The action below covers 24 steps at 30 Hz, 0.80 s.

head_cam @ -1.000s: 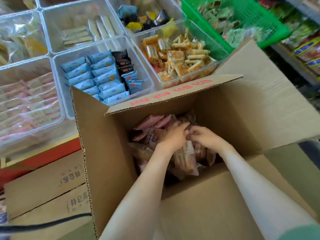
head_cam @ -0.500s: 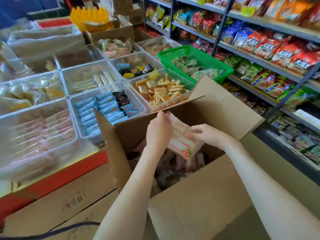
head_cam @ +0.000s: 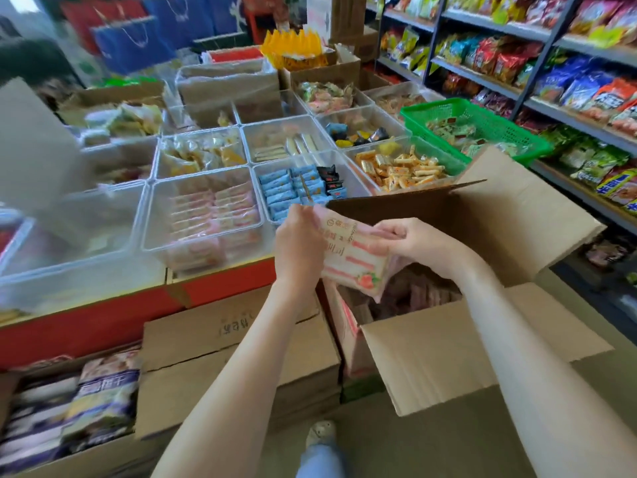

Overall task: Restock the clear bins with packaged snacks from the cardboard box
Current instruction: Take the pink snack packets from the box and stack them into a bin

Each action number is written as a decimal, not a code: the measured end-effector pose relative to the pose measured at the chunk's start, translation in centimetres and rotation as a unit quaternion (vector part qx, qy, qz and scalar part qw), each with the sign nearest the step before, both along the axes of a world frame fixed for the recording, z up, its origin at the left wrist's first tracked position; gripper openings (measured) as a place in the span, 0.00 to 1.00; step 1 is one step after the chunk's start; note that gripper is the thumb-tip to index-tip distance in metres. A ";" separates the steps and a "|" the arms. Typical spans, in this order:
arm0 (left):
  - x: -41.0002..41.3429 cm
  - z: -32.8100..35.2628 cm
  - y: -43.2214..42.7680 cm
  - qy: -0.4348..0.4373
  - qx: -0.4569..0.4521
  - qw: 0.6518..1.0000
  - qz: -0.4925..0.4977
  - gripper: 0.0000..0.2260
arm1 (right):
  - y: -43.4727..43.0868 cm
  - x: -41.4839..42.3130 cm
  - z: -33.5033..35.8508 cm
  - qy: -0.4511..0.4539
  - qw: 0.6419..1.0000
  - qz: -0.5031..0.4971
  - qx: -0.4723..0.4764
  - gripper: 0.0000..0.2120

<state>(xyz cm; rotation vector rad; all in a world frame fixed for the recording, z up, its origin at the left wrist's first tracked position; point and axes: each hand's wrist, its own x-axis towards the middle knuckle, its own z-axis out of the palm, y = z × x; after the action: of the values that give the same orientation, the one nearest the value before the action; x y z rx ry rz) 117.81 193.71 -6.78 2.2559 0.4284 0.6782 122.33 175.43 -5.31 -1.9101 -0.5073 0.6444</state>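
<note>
Now the left hand point(head_cam: 299, 243) and right hand point(head_cam: 412, 246) grasp opposite ends of a pink snack stack point(head_cam: 350, 262) just above the open cardboard box point(head_cam: 444, 350). Best carry it level to the clear bin point(head_cam: 148, 215) of matching packets and lay it flat. Left fingertips hide behind it; packet count unclear

Snack shop: stocked shelves point(head_cam: 565, 77), clear bins point(head_cam: 203, 215).

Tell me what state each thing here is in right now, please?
left hand, gripping the pink snack pack's left end.
right hand, pinching its right end.
pink snack pack, held over the box.
cardboard box, open, flaps out, snacks inside.
pink-pack bin, partly filled.
blue-pack bin, partly filled.
</note>
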 end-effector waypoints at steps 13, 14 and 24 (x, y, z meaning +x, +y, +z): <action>4.4 -0.9 20.2 -0.041 -0.133 0.988 0.061 0.09 | 20.7 8.3 0.4 -0.158 0.983 -0.066 -0.062 0.07; 5.5 -1.0 22.3 -0.035 -0.139 0.988 0.058 0.09 | 22.7 9.5 0.2 -0.162 0.982 -0.076 -0.063 0.06; 14.2 -8.1 35.2 0.152 -0.157 0.976 0.001 0.08 | 34.7 18.1 -7.2 -0.130 0.974 -0.110 -0.151 0.09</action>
<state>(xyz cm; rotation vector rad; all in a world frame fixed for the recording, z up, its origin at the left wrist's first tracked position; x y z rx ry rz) 131.98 228.89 -14.86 2.0573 0.6383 0.2411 140.43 210.17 -12.55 -2.3165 -0.3661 0.3417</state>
